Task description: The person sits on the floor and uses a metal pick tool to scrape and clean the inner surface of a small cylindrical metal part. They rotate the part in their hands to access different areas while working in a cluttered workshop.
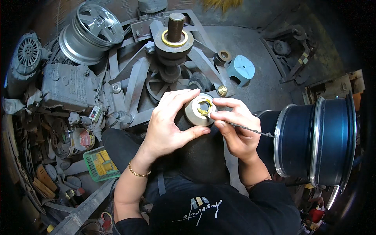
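1. Task piece: pale round part [191,115] with a centre hole, mid-view, top face toward camera; yellow material [201,111] sits around the hole.
2. Left hand [166,121]: grasping the part, fingers over its 11 o'clock edge, thumb at its 5 o'clock edge. Chain bracelet [139,172] on that wrist.
3. Right hand [243,131]: pinching a thin dark tool [246,127], inner end close to the hole, outer end pointing about 4 o'clock. Contact at the inner end too small to tell. Index finger near the part's 2 o'clock edge.
4. Underneath the part: dark surface; can't tell whether the part rests on it.
5. Around, clock from the part: threaded shaft [175,30] with yellow ring [169,44] between 11 and 12; brass-coloured knob [222,91] between 1 and 2, near the right hand; light-blue stool [242,67] further out, same direction; blue wheel rims [333,141] between 3 and 4; green basket [91,166] at 8; silver wheel [74,45] at 10.
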Tool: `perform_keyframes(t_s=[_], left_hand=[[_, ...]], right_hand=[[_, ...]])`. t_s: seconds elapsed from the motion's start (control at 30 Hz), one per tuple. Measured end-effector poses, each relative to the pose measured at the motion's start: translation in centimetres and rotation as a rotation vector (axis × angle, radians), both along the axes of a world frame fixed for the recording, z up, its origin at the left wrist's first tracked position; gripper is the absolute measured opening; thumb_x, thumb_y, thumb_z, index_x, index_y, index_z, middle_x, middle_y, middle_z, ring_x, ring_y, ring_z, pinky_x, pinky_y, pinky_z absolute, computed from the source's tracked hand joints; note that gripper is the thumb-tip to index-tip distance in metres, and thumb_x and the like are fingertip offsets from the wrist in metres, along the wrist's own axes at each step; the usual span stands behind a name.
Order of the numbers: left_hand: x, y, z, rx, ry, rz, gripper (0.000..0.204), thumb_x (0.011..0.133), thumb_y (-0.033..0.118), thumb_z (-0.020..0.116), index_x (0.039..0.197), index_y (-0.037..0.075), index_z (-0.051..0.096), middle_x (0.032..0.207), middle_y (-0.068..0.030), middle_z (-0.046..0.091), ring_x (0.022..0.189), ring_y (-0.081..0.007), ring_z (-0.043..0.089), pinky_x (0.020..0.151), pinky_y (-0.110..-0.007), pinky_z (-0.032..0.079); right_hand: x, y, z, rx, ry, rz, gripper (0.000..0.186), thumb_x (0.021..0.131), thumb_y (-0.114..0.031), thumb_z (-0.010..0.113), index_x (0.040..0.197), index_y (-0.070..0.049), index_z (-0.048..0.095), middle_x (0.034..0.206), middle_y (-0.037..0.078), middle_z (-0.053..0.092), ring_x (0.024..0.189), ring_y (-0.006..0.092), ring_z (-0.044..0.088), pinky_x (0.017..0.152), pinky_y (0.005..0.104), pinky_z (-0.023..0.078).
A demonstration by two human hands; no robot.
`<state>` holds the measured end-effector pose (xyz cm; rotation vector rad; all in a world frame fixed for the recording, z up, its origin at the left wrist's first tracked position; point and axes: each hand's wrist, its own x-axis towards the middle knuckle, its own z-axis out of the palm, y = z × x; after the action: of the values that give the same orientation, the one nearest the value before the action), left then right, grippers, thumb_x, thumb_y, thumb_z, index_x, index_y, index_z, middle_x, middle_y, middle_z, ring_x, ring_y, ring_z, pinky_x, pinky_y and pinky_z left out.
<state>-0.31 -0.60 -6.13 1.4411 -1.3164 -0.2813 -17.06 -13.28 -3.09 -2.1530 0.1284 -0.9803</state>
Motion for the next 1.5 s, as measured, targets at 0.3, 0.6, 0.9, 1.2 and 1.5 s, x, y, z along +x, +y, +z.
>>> perform_keyframes(t_s=[0.3, 0.6, 0.9, 1.2, 1.5], left_hand=[[-0.6, 0.1, 0.4, 0.021, -0.011, 0.059, 0.074, 0.066, 0.030, 0.094, 0.127, -0.002, 0.065, 0.123, -0.0172, 0.068, 0.117, -0.0305, 0.064, 0.101, -0.040, 0.050], [-1.4, 0.0, 0.3, -0.005, 0.005, 0.131, 0.070, 0.065, 0.024, 0.095, 0.122, -0.002, 0.065, 0.116, -0.0163, 0.068, 0.108, -0.0285, 0.067, 0.094, -0.038, 0.053], [-1.2, 0.2, 0.6, 0.029, 0.087, 0.097, 0.069, 0.062, 0.020, 0.095, 0.120, -0.001, 0.063, 0.114, -0.0154, 0.066, 0.107, -0.0333, 0.063, 0.095, -0.042, 0.050], [-1.2, 0.1, 0.6, 0.019, -0.003, 0.116, 0.070, 0.065, 0.027, 0.096, 0.121, -0.002, 0.064, 0.114, -0.0151, 0.066, 0.105, -0.0269, 0.066, 0.093, -0.037, 0.053], [-1.6, 0.2, 0.6, 0.021, 0.053, 0.133, 0.069, 0.060, 0.015, 0.094, 0.120, -0.002, 0.064, 0.115, -0.0157, 0.066, 0.109, -0.0334, 0.063, 0.096, -0.041, 0.051]], right_hand=[[0.1, 0.5, -0.2, -0.034, -0.001, -0.058, 0.023, 0.080, 0.001, 0.080, 0.104, -0.001, 0.078, 0.072, 0.008, 0.068, 0.093, 0.0289, 0.073, 0.090, 0.0401, 0.055], [0.2, 0.7, 0.2, -0.163, 0.014, -0.072, 0.027, 0.078, -0.001, 0.082, 0.104, -0.002, 0.078, 0.072, 0.008, 0.067, 0.093, 0.0287, 0.073, 0.088, 0.0407, 0.055], [0.0, 0.3, 0.3, 0.083, -0.021, 0.007, 0.023, 0.081, -0.001, 0.080, 0.104, 0.000, 0.077, 0.075, 0.007, 0.070, 0.095, 0.0296, 0.073, 0.091, 0.0410, 0.054], [0.0, 0.3, 0.4, -0.032, 0.024, -0.020, 0.023, 0.081, -0.001, 0.080, 0.104, -0.001, 0.077, 0.074, 0.008, 0.069, 0.093, 0.0288, 0.073, 0.092, 0.0410, 0.054], [0.2, 0.7, 0.7, -0.052, 0.043, -0.050, 0.021, 0.081, 0.001, 0.079, 0.102, -0.001, 0.077, 0.080, 0.009, 0.073, 0.092, 0.0280, 0.074, 0.091, 0.0410, 0.055]])
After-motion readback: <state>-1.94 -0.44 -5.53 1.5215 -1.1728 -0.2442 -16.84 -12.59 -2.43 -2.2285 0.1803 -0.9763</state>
